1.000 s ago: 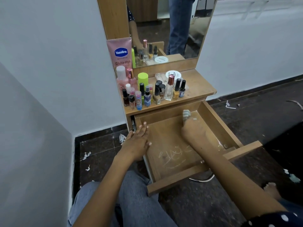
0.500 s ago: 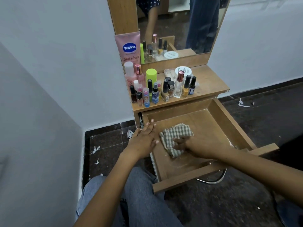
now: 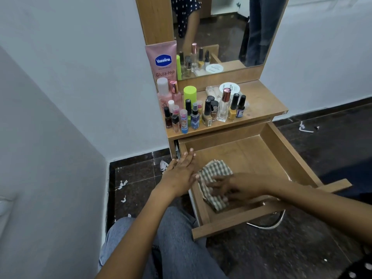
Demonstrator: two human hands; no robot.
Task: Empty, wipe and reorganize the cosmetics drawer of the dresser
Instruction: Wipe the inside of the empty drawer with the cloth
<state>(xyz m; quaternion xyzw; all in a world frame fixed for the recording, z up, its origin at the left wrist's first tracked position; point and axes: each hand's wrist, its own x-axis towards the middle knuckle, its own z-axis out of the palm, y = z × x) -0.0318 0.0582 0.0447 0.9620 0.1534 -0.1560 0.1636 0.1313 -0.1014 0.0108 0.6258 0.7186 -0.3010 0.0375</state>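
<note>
The wooden drawer (image 3: 285,150) of the dresser is pulled out and holds only a checked cloth (image 3: 215,172) at its front left. My right hand (image 3: 231,187) presses flat on the cloth, fingers spread and pointing left. My left hand (image 3: 181,174) rests with straight fingers on the drawer's left wall. Several cosmetics stand on the dresser top (image 3: 261,99): a pink Vaseline tube (image 3: 162,61), a green bottle (image 3: 189,94), a clear perfume bottle (image 3: 224,105), small nail polish bottles (image 3: 237,106) and a white jar (image 3: 229,88).
A mirror (image 3: 221,31) rises behind the dresser top. White walls close in on the left and behind. The dark floor (image 3: 136,178) carries white scraps. A metal handle (image 3: 267,224) hangs under the drawer front. My jeans-clad knee (image 3: 171,248) is just before the drawer.
My right hand dragged the cloth from the drawer's back to its front left corner and now lies flatter on it. The chalky marks on the drawer floor are gone. The left hand stayed put.
</note>
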